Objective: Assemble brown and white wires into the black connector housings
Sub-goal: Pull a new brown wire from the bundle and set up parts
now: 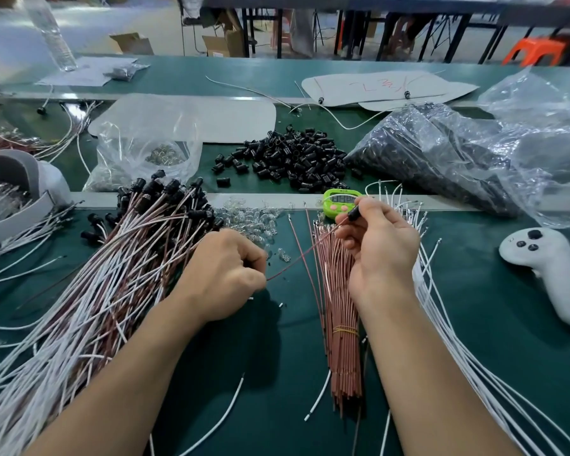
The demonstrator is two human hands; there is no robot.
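My right hand (377,245) pinches a black connector housing (355,212) between thumb and fingers, just in front of a green timer. A brown wire (305,253) runs from that housing down and left to my left hand (226,274), which is curled and pinches the wire's lower end. Under my right hand lies a banded bundle of brown wires (344,350). Loose white wires (448,324) fan out to its right. A heap of finished brown and white wires with housings (119,258) lies on the left. Loose black housings (297,159) are piled at centre back.
A green timer (338,200) stands on the table's divider strip. Small clear bulbs (254,218) lie scattered behind my left hand. A white controller (547,268) rests at the right. Plastic bags of parts (441,153) sit at the back right, another bag (145,149) at back left.
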